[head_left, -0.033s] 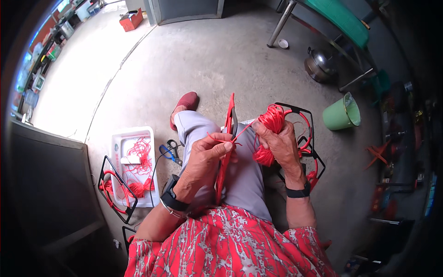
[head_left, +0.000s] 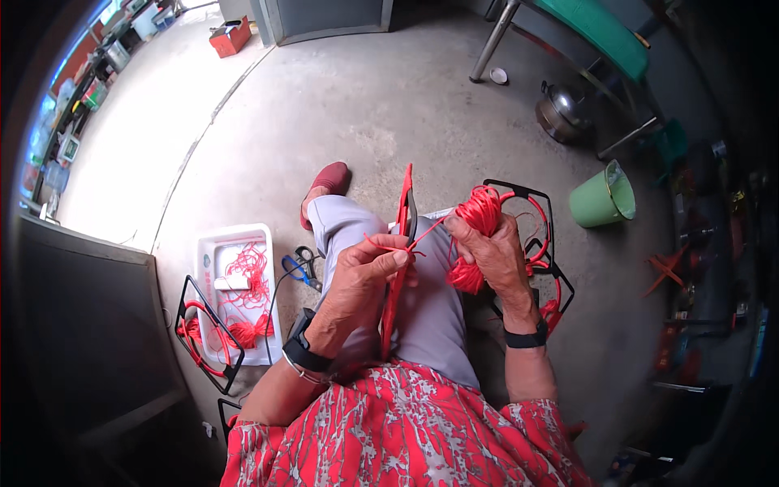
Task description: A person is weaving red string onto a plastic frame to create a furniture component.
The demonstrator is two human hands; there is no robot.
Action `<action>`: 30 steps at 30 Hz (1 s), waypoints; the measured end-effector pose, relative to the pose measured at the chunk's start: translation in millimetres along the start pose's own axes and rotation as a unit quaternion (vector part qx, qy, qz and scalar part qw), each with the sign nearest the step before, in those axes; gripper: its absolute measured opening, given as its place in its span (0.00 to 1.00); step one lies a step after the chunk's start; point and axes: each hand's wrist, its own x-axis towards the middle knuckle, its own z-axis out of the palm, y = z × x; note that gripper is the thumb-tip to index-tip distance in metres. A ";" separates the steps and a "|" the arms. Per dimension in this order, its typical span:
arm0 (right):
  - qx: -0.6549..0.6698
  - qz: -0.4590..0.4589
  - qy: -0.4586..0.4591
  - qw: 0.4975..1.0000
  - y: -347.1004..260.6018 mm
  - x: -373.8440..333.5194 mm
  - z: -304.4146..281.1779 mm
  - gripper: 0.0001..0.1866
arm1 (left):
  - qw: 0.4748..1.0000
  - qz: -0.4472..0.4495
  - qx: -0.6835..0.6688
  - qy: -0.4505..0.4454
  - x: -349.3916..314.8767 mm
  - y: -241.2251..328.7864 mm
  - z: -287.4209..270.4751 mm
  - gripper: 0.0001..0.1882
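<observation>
My left hand is closed, its thumb and forefinger pinching a red cord beside a narrow red-and-black piece. That piece stands edge-on between my thighs, so its full shape does not show. In my closed right hand is a thick bundle of red cord, with loops bulging out above and below the fingers. A short taut strand runs from the bundle to the left fingertips. Under the right forearm, black frames with red tubing are partly covered by the arm.
To my left, a white tray holds tangled red cord and a small white block. A black-and-red frame leans over its near side. Blue-and-black scissors lie by my leg. At right are a green bin and a metal pot.
</observation>
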 end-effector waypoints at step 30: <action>-0.085 0.057 -0.050 0.993 46.3 -22.2 -53.7 0.19 | 0.988 -0.067 -0.142 0.009 1.7 -9.8 -1.4 0.09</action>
